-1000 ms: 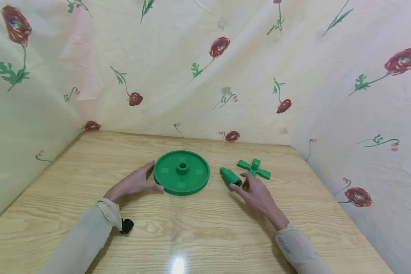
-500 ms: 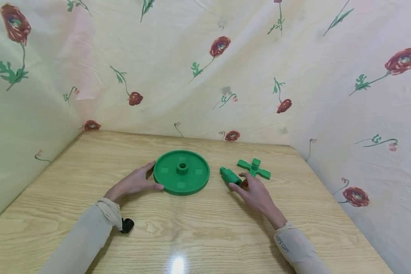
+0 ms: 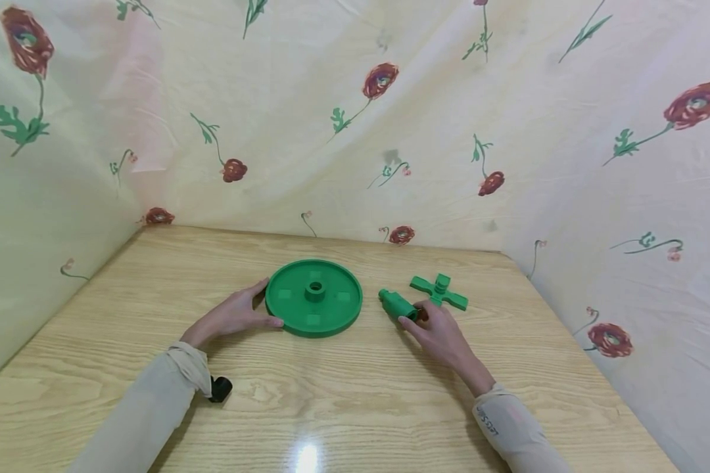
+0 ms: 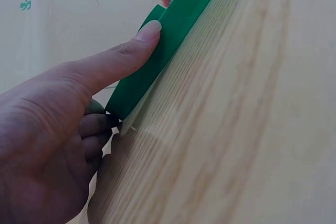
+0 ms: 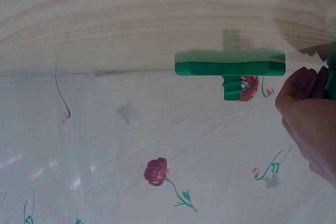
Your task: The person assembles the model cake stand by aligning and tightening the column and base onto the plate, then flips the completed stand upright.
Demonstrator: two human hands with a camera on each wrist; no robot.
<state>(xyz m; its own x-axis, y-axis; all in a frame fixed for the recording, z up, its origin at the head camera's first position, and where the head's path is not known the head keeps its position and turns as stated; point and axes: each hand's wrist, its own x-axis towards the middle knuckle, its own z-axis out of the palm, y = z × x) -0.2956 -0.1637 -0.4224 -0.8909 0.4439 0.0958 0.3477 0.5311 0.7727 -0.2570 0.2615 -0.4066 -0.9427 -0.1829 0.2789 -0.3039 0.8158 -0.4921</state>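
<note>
On the wooden table lies a round green disc (image 3: 290, 309) with a raised rim and a hollow hub in the middle. My left hand (image 3: 236, 313) holds its left side, thumb along the near rim and fingers round toward the far side. The thumb pressing the rim (image 4: 165, 45) shows in the left wrist view. My right hand (image 3: 444, 335) pinches the wide, hollow end of a green cylinder (image 3: 396, 304) with a narrower neck. That cylinder lies slanted, neck toward the disc. Only a sliver of it shows in the right wrist view, beside the right hand (image 5: 310, 108).
A green cross-shaped piece (image 3: 449, 297) with an upright stub lies just beyond my right hand. A black object (image 3: 219, 389) shows at the left sleeve's cuff. Flower-printed cloth (image 3: 307, 131) borders the table (image 3: 343, 407) at the back and both sides.
My right fingers have closed in slightly on the cylinder's wide end. The left hand and the disc have kept their places.
</note>
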